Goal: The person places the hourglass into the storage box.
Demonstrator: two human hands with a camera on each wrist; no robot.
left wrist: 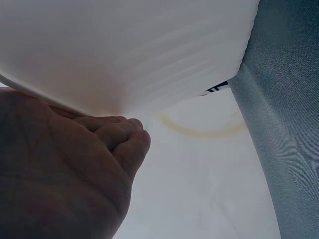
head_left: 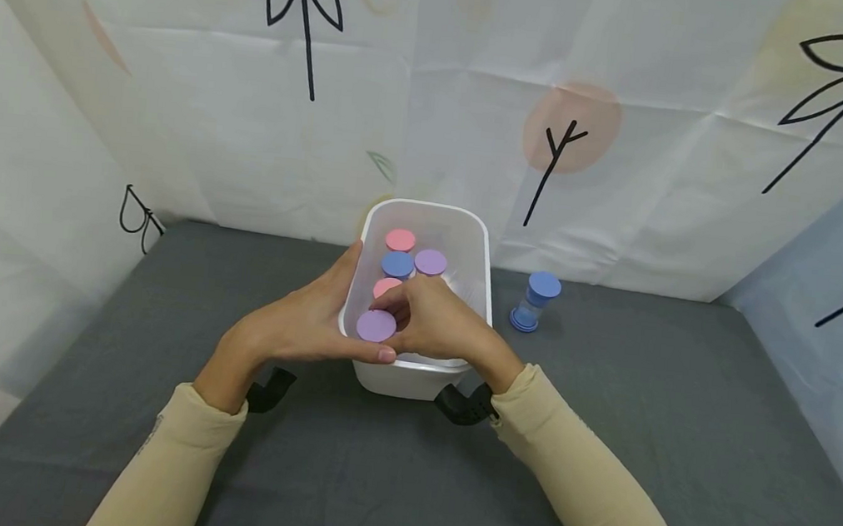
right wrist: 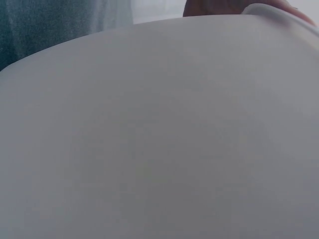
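Note:
A white plastic bin [head_left: 413, 383] holds several sand timers, seen mostly by their round caps: pink [head_left: 400, 239], blue [head_left: 397, 264] and purple [head_left: 431, 262]. My left hand [head_left: 304, 319] grips the bin's near left corner, its fingers along the left side and its thumb across the front rim. In the left wrist view the fingers [left wrist: 130, 142] lie against the outer wall under the rim. Inside the bin, my right hand [head_left: 435, 318] pinches a purple sand timer [head_left: 376, 326] near the front left. The right wrist view shows mostly the bin's wall [right wrist: 159, 129].
A blue sand timer [head_left: 534, 301] stands upright on the dark grey cloth [head_left: 641, 416], right of the bin. Behind the bin hangs a pale patterned curtain [head_left: 463, 133]; more fabric [head_left: 11, 219] borders the left side.

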